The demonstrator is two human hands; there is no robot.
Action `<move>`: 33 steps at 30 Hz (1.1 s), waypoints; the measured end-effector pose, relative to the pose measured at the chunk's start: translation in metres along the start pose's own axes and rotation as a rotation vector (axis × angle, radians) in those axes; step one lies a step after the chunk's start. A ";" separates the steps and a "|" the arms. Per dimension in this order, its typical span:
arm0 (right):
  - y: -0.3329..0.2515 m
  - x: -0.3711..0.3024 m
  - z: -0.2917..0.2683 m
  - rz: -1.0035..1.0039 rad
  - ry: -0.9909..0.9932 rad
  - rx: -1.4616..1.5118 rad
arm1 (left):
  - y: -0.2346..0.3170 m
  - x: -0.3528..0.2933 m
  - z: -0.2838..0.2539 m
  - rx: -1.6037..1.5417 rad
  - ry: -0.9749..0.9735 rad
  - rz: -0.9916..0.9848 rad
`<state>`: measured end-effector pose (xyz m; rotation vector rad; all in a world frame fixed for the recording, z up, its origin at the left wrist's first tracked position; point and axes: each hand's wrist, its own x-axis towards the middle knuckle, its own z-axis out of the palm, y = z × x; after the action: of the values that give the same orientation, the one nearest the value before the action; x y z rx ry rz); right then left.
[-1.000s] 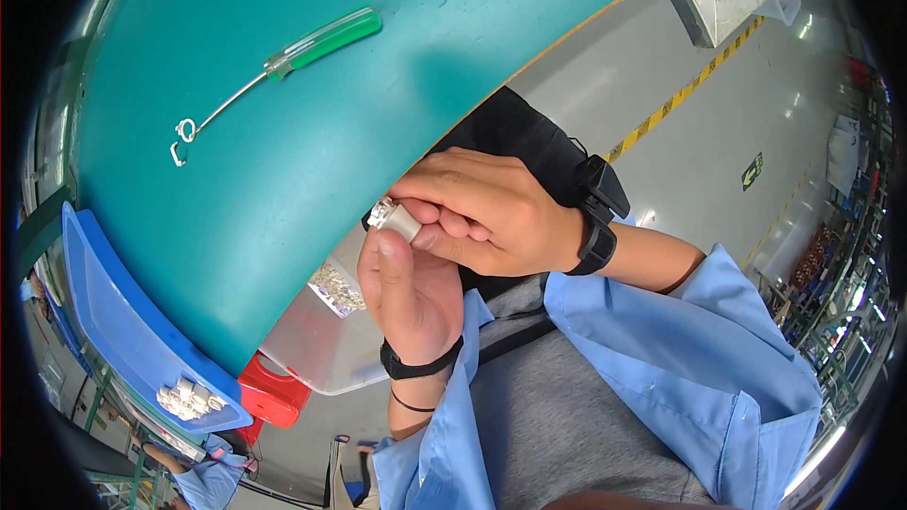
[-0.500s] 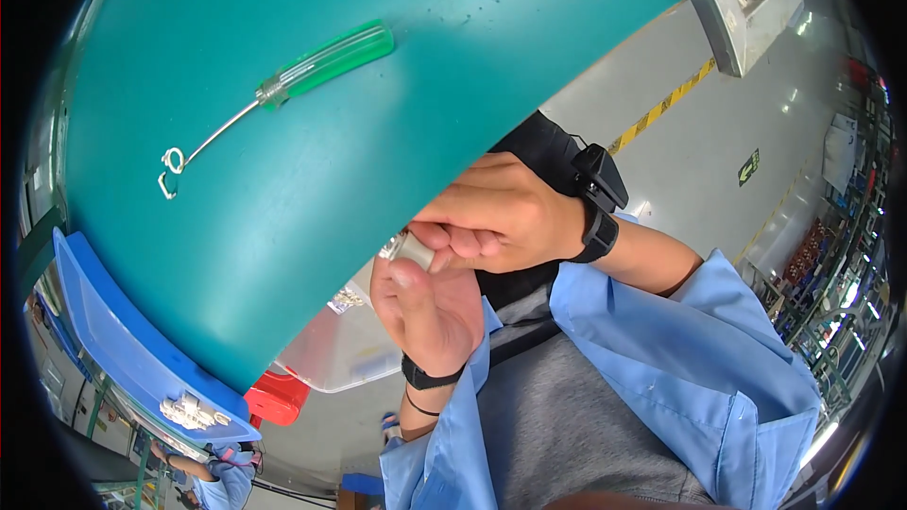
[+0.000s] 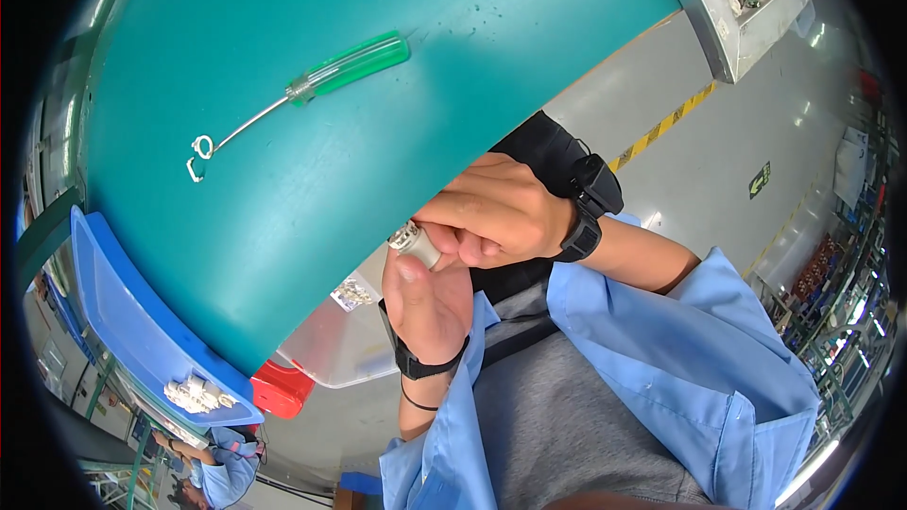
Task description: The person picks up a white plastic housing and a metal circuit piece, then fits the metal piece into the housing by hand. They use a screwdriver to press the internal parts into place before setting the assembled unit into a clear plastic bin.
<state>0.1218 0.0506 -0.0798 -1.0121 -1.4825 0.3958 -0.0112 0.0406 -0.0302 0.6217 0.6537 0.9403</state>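
A small white cylindrical part (image 3: 418, 247) with metal pieces at one end is held at the bench's front edge. My left hand (image 3: 425, 307) grips it from below, thumb pressed along its side. From above, my right hand (image 3: 501, 212) reaches over with curled fingers touching the same part; its fingertips are partly hidden. On the green bench top lies a screwdriver (image 3: 350, 68) with a clear green handle. By its tip rest a white ring (image 3: 203, 146) and a small bent white piece (image 3: 195, 169).
A blue tray (image 3: 142, 302) with white parts (image 3: 196, 395) stands at the bench's left end, beside a red container (image 3: 282, 389). Below the edge is a clear bin (image 3: 326, 359). A metal tray (image 3: 704, 14) of small parts sits far right. Another person (image 3: 227, 467) works lower left.
The view has shifted slightly, so the bench and screwdriver appear a little to the right. Both hands keep hold of the white part, whose metal end now shows more.
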 end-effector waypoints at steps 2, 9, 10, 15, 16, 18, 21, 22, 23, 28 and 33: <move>-0.001 0.000 -0.001 0.004 -0.001 -0.001 | 0.000 0.001 0.000 -0.003 -0.007 -0.014; -0.004 0.005 -0.004 0.028 -0.037 -0.010 | 0.000 0.003 -0.001 -0.004 -0.047 -0.005; -0.004 0.004 -0.004 0.022 -0.041 -0.009 | -0.001 0.003 0.001 -0.006 -0.047 0.002; -0.012 0.009 -0.008 0.052 -0.069 0.005 | 0.005 0.005 0.014 -0.040 0.055 0.028; -0.015 0.009 -0.011 0.093 -0.099 0.032 | 0.006 0.006 0.015 -0.022 0.022 0.021; -0.014 0.014 -0.020 0.073 -0.102 0.029 | 0.007 0.012 0.020 0.008 -0.073 0.050; -0.034 0.022 -0.039 0.008 -0.325 -0.108 | 0.018 -0.013 0.012 0.222 0.127 0.019; -0.045 0.021 -0.050 0.027 -0.402 -0.042 | 0.030 -0.023 0.013 0.379 0.030 0.036; -0.050 0.025 -0.064 -0.013 -0.373 -0.074 | 0.043 -0.030 0.016 0.576 -0.005 0.113; -0.067 0.064 -0.166 -0.177 -0.052 -0.142 | 0.139 0.034 0.086 1.323 -0.058 0.432; -0.030 0.108 -0.240 -0.025 0.168 -0.639 | 0.179 0.223 0.099 1.230 -0.122 0.509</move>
<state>0.3471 0.0420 0.0603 -1.4823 -1.4944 -0.2014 0.0653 0.2963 0.1124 1.9911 0.9604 0.8744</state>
